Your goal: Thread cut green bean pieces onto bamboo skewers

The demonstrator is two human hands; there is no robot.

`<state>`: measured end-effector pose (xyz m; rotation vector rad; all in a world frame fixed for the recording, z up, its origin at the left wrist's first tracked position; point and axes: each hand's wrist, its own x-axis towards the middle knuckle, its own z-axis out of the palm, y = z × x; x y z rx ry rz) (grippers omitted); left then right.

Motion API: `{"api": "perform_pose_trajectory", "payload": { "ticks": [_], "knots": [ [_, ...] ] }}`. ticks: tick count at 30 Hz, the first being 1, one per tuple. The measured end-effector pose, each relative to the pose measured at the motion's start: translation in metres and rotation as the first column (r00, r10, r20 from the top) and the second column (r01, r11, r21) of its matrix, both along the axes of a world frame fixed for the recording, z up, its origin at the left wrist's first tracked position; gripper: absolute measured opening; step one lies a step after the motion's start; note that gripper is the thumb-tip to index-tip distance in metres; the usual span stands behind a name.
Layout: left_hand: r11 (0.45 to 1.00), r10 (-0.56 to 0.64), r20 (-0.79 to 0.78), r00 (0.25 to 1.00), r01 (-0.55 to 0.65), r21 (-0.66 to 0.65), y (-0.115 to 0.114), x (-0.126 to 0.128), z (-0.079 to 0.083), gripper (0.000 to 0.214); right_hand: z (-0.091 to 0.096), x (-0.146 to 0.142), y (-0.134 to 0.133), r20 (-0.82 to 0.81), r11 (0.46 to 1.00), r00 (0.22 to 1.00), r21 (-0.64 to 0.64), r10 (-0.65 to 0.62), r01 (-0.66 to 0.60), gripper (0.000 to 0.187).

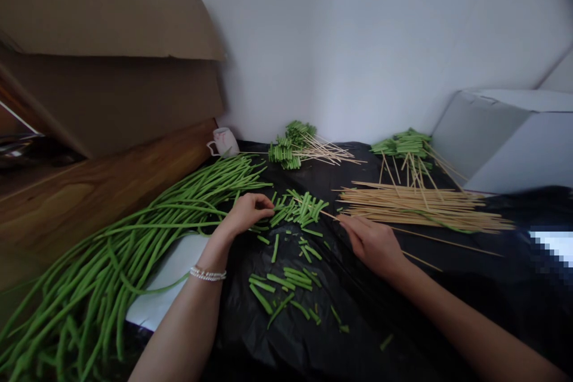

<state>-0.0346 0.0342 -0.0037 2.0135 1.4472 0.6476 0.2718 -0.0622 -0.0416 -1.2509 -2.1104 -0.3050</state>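
Observation:
My right hand (371, 245) pinches a thin bamboo skewer (329, 214). Its far end points left into a cluster of cut green bean pieces (308, 209), several of which look threaded side by side on it. At the left edge of that cluster is my left hand (248, 213), thumb and fingers drawn together; what is between the fingertips, if anything, is too small to make out. More cut bean pieces (290, 277) lie scattered nearer to me on a black plastic sheet (268, 346).
Long uncut green beans (147, 233) heap at left, partly over a white sheet (174, 262). Bare skewers (421, 209) lie at right. Filled skewers stand behind in two bundles (290, 146) (407, 143). A mug (222, 142), a cardboard box (111, 71) and a white box (501, 137) border the area.

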Motion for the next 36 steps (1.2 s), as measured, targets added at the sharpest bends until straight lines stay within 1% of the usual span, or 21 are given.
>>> {"api": "perform_pose_trajectory", "payload": {
  "ticks": [3,5,8,11,15,17,19,21,24,26,27,29,31,34,36],
  "knots": [
    [0.999,0.033,0.206,0.978,-0.028,-0.028,-0.004,0.011,0.003,0.032,0.0,0.0,0.0,0.0,1.0,1.0,-0.002,-0.001,0.001,0.027],
    [0.998,0.038,0.295,0.955,-0.023,-0.053,-0.005,0.017,0.002,0.034,0.0,0.0,-0.001,0.0,1.0,1.0,0.001,0.006,-0.006,0.027],
    [0.998,0.056,0.344,0.937,-0.037,-0.059,-0.004,0.022,-0.002,0.034,0.001,0.0,0.0,-0.002,1.0,1.0,0.007,0.013,-0.013,0.027],
    [0.996,0.094,0.331,0.939,-0.091,-0.024,-0.002,0.024,-0.007,0.029,0.002,0.0,0.0,0.0,1.0,1.0,0.01,0.006,-0.006,0.027],
    [0.986,0.125,0.192,0.973,-0.143,0.086,-0.002,0.025,-0.012,0.019,0.002,0.0,0.0,0.0,1.0,1.0,0.009,0.003,-0.003,0.027],
    [0.969,0.137,0.113,0.984,-0.157,0.189,-0.005,0.029,-0.014,0.018,0.001,0.0,0.0,-0.004,1.0,1.0,0.012,-0.001,0.001,0.027],
    [0.939,0.122,0.051,0.991,-0.132,0.319,-0.009,0.035,-0.015,0.016,-0.001,0.001,0.001,-0.015,1.0,1.0,0.013,-0.002,0.003,0.027],
    [0.909,0.04,-0.006,0.999,-0.034,0.415,-0.016,0.044,-0.014,0.013,-0.002,0.003,0.002,-0.032,1.0,0.999,0.008,-0.008,0.008,0.027],
    [0.886,-0.149,-0.099,0.984,0.178,0.429,-0.025,0.057,-0.015,0.015,-0.003,0.004,0.003,-0.047,1.0,0.999,-0.006,-0.018,0.017,0.027],
    [0.871,-0.204,-0.187,0.961,0.265,0.413,-0.029,0.062,-0.016,0.019,-0.003,0.005,0.003,-0.045,1.0,0.999,-0.016,-0.015,0.015,0.028],
    [0.865,-0.212,-0.234,0.949,0.293,0.407,-0.03,0.063,-0.017,0.022,-0.002,0.005,0.003,-0.041,1.0,0.999,-0.022,-0.013,0.012,0.028],
    [0.854,-0.211,-0.317,0.925,0.332,0.4,-0.031,0.063,-0.02,0.028,-0.002,0.005,0.003,-0.037,0.999,0.999,-0.031,-0.012,0.011,0.029],
    [0.851,-0.185,-0.377,0.908,0.34,0.4,-0.032,0.061,-0.021,0.028,-0.002,0.005,0.003,-0.037,0.999,0.999,-0.036,-0.014,0.012,0.029],
    [0.863,-0.103,-0.448,0.888,0.303,0.404,-0.032,0.058,-0.019,0.023,-0.002,0.005,0.003,-0.043,0.999,0.999,-0.033,-0.023,0.021,0.029],
    [0.87,-0.039,-0.481,0.876,0.266,0.414,-0.032,0.056,-0.016,0.025,-0.002,0.006,0.003,-0.041,0.999,0.999,-0.028,-0.026,0.025,0.029]
  ]
}}
